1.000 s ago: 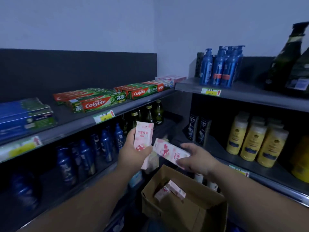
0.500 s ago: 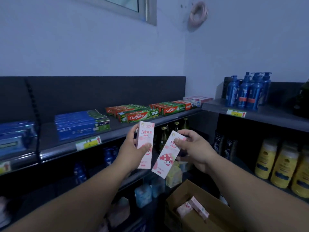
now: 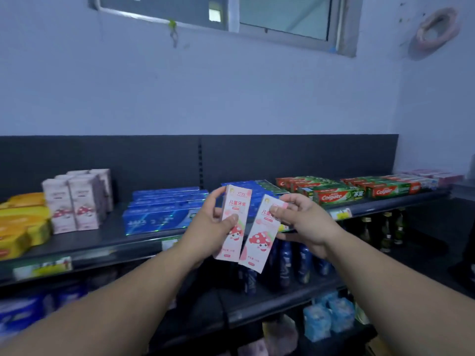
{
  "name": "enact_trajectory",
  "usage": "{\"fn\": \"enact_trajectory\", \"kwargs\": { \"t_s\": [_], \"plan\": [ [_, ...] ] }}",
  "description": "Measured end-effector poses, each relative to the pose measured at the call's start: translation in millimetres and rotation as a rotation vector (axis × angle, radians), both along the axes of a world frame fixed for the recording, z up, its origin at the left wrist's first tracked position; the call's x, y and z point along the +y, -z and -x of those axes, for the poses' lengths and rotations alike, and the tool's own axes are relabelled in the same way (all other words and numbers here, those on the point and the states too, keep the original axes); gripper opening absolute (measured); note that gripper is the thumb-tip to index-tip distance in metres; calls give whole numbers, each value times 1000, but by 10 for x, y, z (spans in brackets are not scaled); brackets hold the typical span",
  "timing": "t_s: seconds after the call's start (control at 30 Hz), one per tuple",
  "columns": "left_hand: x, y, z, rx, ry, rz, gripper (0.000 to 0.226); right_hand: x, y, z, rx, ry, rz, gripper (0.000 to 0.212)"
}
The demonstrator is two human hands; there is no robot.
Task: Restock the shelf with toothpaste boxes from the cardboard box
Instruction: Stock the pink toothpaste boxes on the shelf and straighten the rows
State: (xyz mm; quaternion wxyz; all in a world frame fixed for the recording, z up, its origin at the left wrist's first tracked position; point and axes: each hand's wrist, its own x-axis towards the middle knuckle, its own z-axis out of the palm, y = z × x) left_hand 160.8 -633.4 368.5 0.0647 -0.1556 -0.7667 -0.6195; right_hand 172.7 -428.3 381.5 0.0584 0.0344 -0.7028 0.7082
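**A:** Where are the toothpaste boxes sitting right now?

**B:** Both are hanging in the air just off the front edge of the shelf (image 3: pixel 108 237), about level with its middle. The left hand (image 3: pixel 208 227) is gripping the left pink box (image 3: pixel 239 201) round its long sides, with the thumb lying across the front. The right hand (image 3: pixel 305 222) is pinching the right pink box (image 3: pixel 259 242) near its top end.

**A:** How are their long axes running?

**B:** Nearly upright. The right one is leaning a little, so its lower end is closing on the lower end of the left one. I can't tell whether they are touching.

**A:** And where are they going, in your judgement?

**B:** To the matching mushroom boxes (image 3: pixel 77 204) standing on end toward the shelf's left end, between the yellow packs (image 3: pixel 23 222) and the flat blue boxes (image 3: pixel 159 214). That spot is lying left of both hands and deeper toward the back edge.

**A:** Which hand is sitting nearer?

**B:** The left. Its box is already standing the way that group stands, so I'm expecting a sideways carry past the blue boxes, not a turn. The cardboard box isn't showing in this view.
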Motion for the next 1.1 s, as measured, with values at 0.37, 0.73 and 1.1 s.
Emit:
{"fn": "enact_trajectory", "kwargs": {
  "t_s": [0.37,0.73,1.1],
  "plan": [
    [-1960,-170,94,33,-178,-63,57,-1957,-240,528,53,-206,-6,27],
    [-2756,-287,244,98,-433,-36,54,-2828,-464,962,192,-370,-89,26],
    [-3053,-246,388,102,-583,-80,37,-3141,-418,1282,246,-403,-143,24]
  ]
}}
